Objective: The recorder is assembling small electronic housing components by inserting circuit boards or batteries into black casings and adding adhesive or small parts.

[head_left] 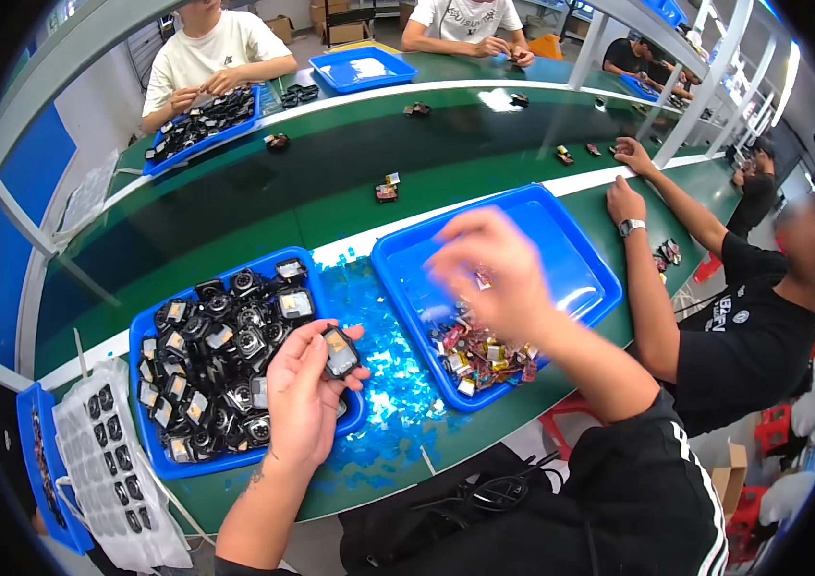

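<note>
My left hand (304,389) holds a small black square part (338,352) with a pale face, lifted over the near edge of a blue tray (153,461) heaped with several similar black parts. My right hand (494,269) is blurred, raised above a second blue tray (580,252) whose near corner holds a pile of small colourful pieces (479,355). A tiny piece seems pinched in the right fingers; the blur hides it. Blue film scraps (383,360) litter the bench between the two trays.
A white sheet with rows of black parts (105,461) hangs over the bench edge at left. A green conveyor belt (330,173) carries scattered small parts. A person in black (753,326) sits at my right, arms on the bench. Other people work across the belt.
</note>
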The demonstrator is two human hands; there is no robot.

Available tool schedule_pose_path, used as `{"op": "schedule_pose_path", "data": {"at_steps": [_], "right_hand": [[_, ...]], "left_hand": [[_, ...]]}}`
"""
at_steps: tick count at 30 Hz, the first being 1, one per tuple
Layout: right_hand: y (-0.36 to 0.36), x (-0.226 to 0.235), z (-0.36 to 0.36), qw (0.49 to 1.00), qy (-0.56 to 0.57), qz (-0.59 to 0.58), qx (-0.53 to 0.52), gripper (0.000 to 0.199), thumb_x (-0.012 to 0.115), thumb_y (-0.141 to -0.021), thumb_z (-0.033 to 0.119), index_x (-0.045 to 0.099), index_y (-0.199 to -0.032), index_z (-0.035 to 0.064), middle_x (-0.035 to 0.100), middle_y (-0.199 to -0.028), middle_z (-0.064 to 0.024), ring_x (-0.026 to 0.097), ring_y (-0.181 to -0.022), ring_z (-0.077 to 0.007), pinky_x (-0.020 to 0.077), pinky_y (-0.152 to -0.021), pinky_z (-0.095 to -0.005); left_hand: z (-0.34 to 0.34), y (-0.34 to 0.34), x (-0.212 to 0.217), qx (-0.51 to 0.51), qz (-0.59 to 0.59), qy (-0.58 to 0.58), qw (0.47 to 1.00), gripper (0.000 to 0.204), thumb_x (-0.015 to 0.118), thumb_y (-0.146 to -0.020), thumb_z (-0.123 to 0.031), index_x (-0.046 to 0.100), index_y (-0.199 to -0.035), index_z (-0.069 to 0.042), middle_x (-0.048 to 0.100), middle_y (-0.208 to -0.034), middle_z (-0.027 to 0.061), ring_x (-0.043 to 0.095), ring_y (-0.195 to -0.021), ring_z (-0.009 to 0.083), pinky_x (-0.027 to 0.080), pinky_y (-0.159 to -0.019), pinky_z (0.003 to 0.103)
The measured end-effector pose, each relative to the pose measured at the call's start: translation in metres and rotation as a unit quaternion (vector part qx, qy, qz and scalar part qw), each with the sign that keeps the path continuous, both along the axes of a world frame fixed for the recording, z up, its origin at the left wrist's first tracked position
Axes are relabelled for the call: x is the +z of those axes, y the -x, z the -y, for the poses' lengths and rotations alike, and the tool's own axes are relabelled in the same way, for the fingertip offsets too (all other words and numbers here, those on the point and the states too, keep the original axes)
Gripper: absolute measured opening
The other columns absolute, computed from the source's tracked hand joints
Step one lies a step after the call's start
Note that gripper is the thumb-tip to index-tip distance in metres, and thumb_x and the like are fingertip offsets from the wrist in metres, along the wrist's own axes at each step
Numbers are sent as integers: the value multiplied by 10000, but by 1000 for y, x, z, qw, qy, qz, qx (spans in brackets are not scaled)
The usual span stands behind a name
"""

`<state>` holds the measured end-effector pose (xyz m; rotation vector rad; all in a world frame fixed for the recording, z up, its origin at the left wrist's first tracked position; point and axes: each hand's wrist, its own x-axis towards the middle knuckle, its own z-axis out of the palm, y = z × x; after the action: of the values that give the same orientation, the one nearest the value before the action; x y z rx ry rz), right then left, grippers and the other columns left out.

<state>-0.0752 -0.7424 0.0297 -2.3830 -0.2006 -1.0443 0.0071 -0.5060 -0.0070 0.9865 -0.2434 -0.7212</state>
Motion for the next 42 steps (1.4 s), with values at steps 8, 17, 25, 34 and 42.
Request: {"op": "schedule_pose_path", "data": {"at_steps": [8, 17, 25, 34, 42], "right_hand": [[50, -5, 59, 953, -2, -303, -10, 120, 709, -793, 79, 689, -905, 43, 629, -913, -110, 615, -883, -286, 498, -783, -366], [68, -9, 57, 962, -152, -199, -106, 81, 651, -821, -16, 654, -897, 13, 641, -843, -38, 612, -766, -117, 476, -644, -237], [41, 0, -16, 898, -378, -217, 65, 76, 657, -848, -24, 602, -900, -18, 629, -854, -45, 596, -778, -66, 486, -670, -199], [24, -5, -58, 852, -419, -285, 129, 83, 614, -888, -28, 570, -957, -34, 609, -883, -42, 581, -792, -59, 487, -696, -195], [19, -11, -74, 888, -351, -271, 117, 74, 583, -892, -36, 532, -933, -1, 542, -918, -62, 543, -869, -114, 478, -657, -230]], "left_hand": [[3, 3, 2, -12, 3, 13, 1000, 322, 467, -975, -89, 414, -1285, -21, 594, -1185, 224, 639, -886, 213, 528, -785, 317], [7, 1, -7, -84, 125, -17, 988, 357, 508, -932, -21, 448, -1281, -60, 579, -1166, 126, 557, -854, 128, 468, -723, 255], [-1, 7, -11, -14, 359, -127, 925, 208, 685, -850, -88, 685, -1058, -83, 563, -1038, 39, 511, -835, 76, 440, -693, 217], [4, 15, -5, -9, 377, -134, 916, 150, 756, -784, -160, 715, -892, -65, 616, -902, 64, 553, -727, 143, 467, -636, 265], [2, 17, -6, 9, 367, -170, 915, 133, 759, -775, -129, 713, -874, -53, 600, -893, 35, 520, -697, 93, 446, -620, 235]]}}
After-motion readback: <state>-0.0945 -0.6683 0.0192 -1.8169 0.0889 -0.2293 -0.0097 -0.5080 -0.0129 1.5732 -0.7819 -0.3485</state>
